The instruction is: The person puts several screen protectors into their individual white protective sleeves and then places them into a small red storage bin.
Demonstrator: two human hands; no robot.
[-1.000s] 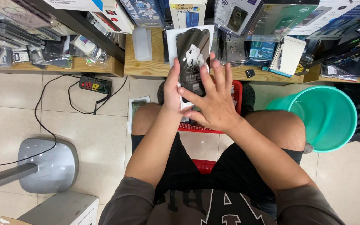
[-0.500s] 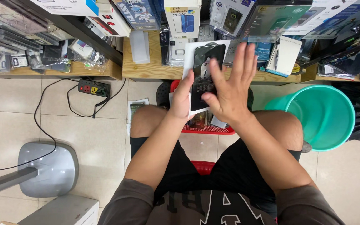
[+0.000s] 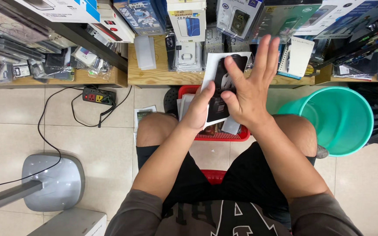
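Observation:
A flat packaged item [image 3: 221, 83], a white card with a dark picture on it, is held up in front of the shelves. My left hand [image 3: 196, 114] grips its lower left edge from below. My right hand [image 3: 250, 89] lies flat against its front, fingers spread and pointing up, thumb across the dark picture. Both forearms reach forward over my bare knees.
A red basket [image 3: 224, 136] with packets sits on the floor between my knees. A teal bucket [image 3: 335, 120] stands at the right beside a black bag. Wooden shelves [image 3: 154, 76] hold packaged goods ahead. A power strip [image 3: 98, 96] and a grey stand base [image 3: 53, 181] lie at the left.
Both hands have shifted right and slightly up with the packaged item. My right hand's fingers have straightened and spread more over its front.

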